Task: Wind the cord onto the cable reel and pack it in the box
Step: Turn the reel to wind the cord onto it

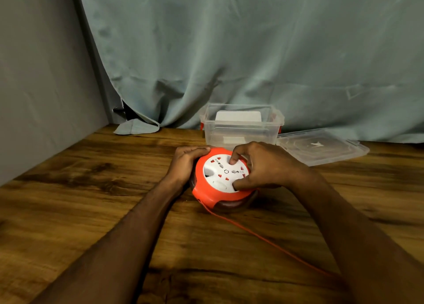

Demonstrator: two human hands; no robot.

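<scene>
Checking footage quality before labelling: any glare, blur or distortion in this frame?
Head view: dim, warm light; no glare on the reel; soft shadows under it on the table; the box and curtain look slightly soft; wide-angle bending at the edges.

Dim, warm indoor light with soft shadows, mild blur overall, and wide-angle bending near the edges.
</scene>
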